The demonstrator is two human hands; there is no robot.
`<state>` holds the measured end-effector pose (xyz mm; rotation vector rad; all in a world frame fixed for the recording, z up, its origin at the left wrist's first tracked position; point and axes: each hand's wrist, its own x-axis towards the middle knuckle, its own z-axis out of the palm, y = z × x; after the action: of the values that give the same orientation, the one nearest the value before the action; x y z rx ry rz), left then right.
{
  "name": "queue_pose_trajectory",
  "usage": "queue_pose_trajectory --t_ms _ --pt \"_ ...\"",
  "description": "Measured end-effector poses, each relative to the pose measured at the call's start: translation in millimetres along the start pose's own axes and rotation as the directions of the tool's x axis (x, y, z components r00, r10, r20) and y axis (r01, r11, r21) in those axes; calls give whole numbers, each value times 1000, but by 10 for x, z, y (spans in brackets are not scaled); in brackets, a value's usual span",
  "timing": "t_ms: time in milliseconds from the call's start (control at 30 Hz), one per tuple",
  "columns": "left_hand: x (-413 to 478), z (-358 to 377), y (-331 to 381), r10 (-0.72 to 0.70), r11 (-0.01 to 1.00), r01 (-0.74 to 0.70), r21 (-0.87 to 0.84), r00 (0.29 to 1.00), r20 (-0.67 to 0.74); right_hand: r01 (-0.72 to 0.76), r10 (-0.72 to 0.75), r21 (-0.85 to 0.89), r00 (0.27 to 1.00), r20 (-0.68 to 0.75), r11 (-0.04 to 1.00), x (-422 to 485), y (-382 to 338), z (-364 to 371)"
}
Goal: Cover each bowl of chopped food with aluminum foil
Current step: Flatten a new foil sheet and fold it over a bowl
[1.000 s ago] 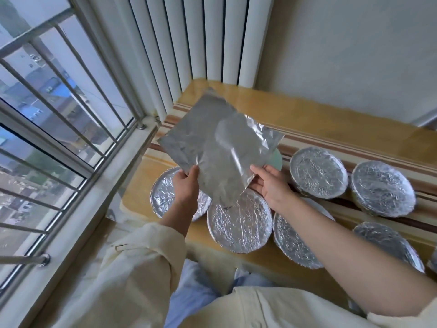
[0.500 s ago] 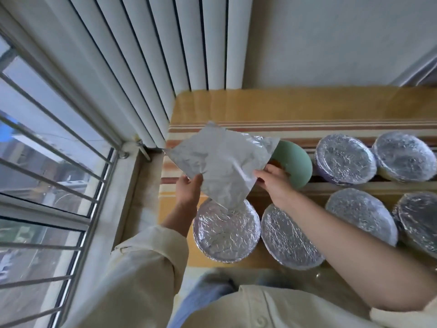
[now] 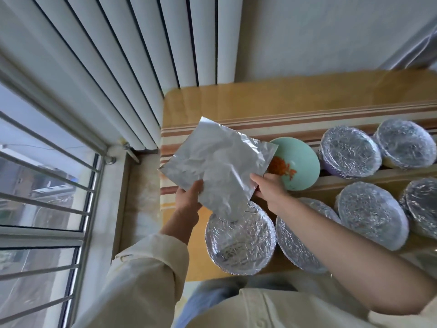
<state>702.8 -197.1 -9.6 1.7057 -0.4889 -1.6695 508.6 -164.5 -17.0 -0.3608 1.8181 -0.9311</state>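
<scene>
We see a loose sheet of foil (image 3: 217, 162) held up over the bench (image 3: 236, 102), tilted, its far right corner overlapping the left rim of the green bowl (image 3: 300, 162). The left hand (image 3: 189, 197) pinches the sheet's near left edge and the right hand (image 3: 269, 189) pinches its near right edge, just beside that bowl. The green bowl stands uncovered, with orange chopped food (image 3: 281, 169) inside. To its right and in the nearer row we count covered bowls (image 3: 240, 242), each wrapped in crinkled foil. A white blind (image 3: 132, 67) hangs at the bench's left end, beside a barred window (image 3: 47, 185).
</scene>
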Motion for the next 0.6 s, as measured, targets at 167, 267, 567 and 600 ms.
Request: queue_pose_trajectory --t_ms 167,267,567,600 --pt "55 -15 -36 -65 998 65 1 997 47 -55 54 59 998 8 997 45 -11 61" --pt "58 -23 -23 -84 996 85 -21 995 57 -20 21 31 999 -24 999 42 0 93" --pt "-71 -154 121 -8 983 63 -173 953 304 28 -36 114 997 68 993 -146 -213 154" --pt "-109 -167 135 10 986 44 -160 947 321 30 -39 119 997 73 992 -163 -220 153"
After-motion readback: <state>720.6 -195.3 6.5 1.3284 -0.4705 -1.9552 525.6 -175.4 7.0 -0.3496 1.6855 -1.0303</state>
